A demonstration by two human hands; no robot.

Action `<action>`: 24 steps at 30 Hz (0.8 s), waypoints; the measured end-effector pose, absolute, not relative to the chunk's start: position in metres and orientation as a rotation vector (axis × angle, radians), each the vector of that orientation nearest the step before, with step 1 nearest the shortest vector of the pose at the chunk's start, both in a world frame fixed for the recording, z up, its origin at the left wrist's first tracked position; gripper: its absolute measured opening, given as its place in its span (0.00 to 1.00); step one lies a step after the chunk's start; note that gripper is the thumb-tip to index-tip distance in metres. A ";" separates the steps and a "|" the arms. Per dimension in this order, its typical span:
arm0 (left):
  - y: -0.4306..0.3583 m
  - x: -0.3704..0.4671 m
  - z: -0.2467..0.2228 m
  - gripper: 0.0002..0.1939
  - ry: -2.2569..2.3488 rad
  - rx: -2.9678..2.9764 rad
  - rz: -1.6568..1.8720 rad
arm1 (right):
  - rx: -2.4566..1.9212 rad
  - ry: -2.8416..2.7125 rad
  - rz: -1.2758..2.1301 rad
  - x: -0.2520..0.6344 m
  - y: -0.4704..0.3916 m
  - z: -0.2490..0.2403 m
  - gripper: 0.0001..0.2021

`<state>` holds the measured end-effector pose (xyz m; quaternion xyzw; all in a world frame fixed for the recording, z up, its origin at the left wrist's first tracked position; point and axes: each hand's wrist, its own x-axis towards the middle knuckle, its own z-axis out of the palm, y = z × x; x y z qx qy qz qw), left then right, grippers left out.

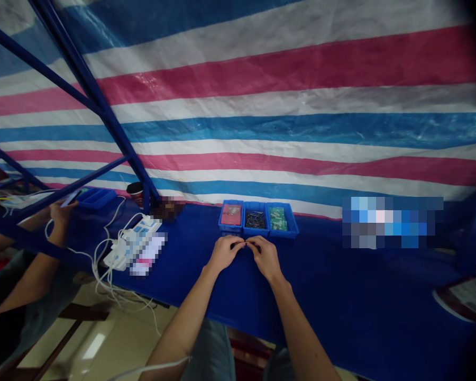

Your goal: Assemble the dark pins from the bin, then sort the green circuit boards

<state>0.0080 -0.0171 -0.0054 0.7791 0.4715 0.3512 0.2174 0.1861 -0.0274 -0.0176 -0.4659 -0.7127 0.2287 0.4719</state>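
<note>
My left hand (224,253) and my right hand (265,256) meet fingertip to fingertip just above the blue table (182,259). Both are closed in a pinch, and whatever small thing lies between the fingers is too small to make out. Right behind them stand three blue bins side by side. The left bin (230,229) holds flat pinkish-red pieces (230,215). Dark, thin metal pieces (255,219) fill the middle bin (256,232). In the right bin (291,225) lie green pieces (277,218) like small circuit boards.
At left a white power strip (137,241) trails cables over the table edge. A co-worker's hand (61,209) holds a phone beyond the blue metal frame (115,127). A dark cup (135,193) stands near it. A round container (466,296) is at far right. Striped sheeting (281,127) hangs behind.
</note>
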 end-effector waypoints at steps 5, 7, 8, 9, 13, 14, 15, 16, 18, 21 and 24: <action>-0.018 0.008 -0.006 0.11 1.299 2.169 0.979 | -1.148 -1.776 0.522 0.185 -0.027 -0.021 0.10; -0.018 0.008 -0.007 0.11 1.308 2.179 0.979 | -1.155 -1.787 0.495 0.185 -0.028 -0.021 0.11; -0.018 0.008 -0.007 0.11 1.311 2.183 0.982 | -1.162 -1.793 0.483 0.185 -0.029 -0.020 0.11; -0.018 0.008 -0.008 0.11 1.310 2.187 0.984 | -1.171 -1.799 0.474 0.184 -0.029 -0.020 0.11; -0.019 0.008 -0.007 0.11 1.298 2.190 1.005 | -1.220 -1.826 0.453 0.184 -0.032 -0.016 0.12; -0.020 0.008 -0.007 0.11 1.297 2.189 1.010 | -1.234 -1.834 0.448 0.184 -0.032 -0.015 0.12; -0.020 0.008 -0.006 0.11 1.297 2.188 1.014 | -1.245 -1.842 0.442 0.184 -0.033 -0.015 0.12; -0.020 0.009 -0.006 0.11 1.296 2.189 1.015 | -1.254 -1.851 0.434 0.184 -0.033 -0.014 0.13; -0.021 0.009 -0.005 0.11 1.289 2.194 1.021 | -1.271 -1.876 0.413 0.184 -0.034 -0.014 0.13; -0.022 0.008 -0.003 0.10 1.270 2.202 1.032 | -1.311 -1.908 0.379 0.184 -0.034 -0.015 0.15; -0.022 0.008 -0.003 0.10 1.274 2.199 1.036 | -1.312 -1.908 0.403 0.184 -0.034 -0.015 0.15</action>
